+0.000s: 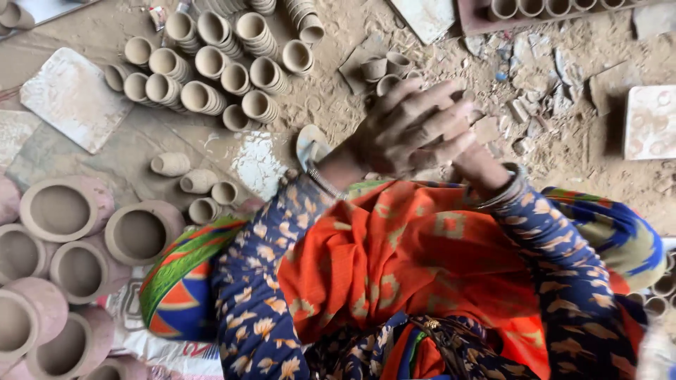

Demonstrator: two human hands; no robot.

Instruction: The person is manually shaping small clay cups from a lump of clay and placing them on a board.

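Note:
My left hand [394, 134] and my right hand [470, 151] are pressed together in front of me over the dusty ground, both coated with dry clay. The left hand's fingers lie spread over the right hand. Whatever may be between the palms is hidden. Bangles circle both wrists, and the sleeves are dark blue with a flower print. A few small clay cups [384, 70] stand just beyond the hands. A small curved oval piece [312, 144] lies beside my left wrist.
Rows of stacked small clay cups [211, 70] lie at the upper left. Large clay bowls [63, 207] crowd the left edge, with loose small pots [197, 181] nearby. White tiles [74, 95] [651, 123] sit on both sides. Broken shards [535, 77] litter the upper right. Orange cloth [422, 260] covers my lap.

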